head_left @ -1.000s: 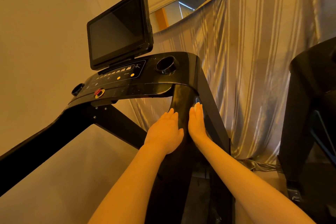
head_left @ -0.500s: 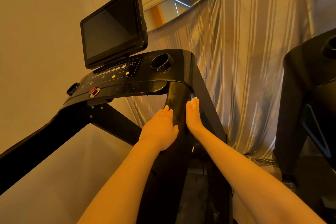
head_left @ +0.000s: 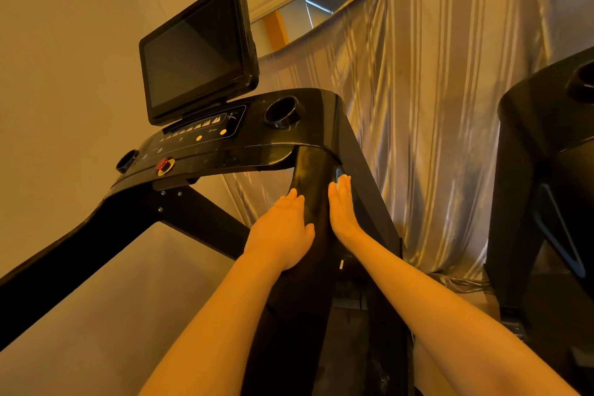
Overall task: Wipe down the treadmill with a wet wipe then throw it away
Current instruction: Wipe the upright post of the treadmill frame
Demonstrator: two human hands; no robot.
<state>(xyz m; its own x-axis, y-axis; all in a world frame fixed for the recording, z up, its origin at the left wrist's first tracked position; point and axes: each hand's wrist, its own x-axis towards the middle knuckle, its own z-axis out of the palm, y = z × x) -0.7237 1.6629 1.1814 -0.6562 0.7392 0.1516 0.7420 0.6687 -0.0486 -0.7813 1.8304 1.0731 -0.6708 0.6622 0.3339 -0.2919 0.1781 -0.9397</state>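
Cupholders come first on this treadmill (head_left: 225,151): a small one (head_left: 127,160) at the left end of the console and a larger one (head_left: 284,112) right of the button panel, both dark inside, so whether anything lies in them cannot be told. Between them, the dark screen (head_left: 196,55) stands tilted above the panel, with a red stop button (head_left: 164,165) below. Further right, the left hand (head_left: 281,230) lies flat on the left face of the right handrail (head_left: 313,183), its fingers (head_left: 294,199) straight and together, holding nothing visible. The right hand (head_left: 342,207) presses the rail's right edge, fingers straight; a pale sliver at its fingertips is probably the wet wipe (head_left: 338,175), mostly hidden under the palm. The step in hand looks like wiping the rail, with the task likely midway. The next move calls for sliding the wipe along the rail under steady pressure. A grey curtain (head_left: 434,106) hangs behind, and a second machine (head_left: 546,170) stands at the far right. No bin is in view.
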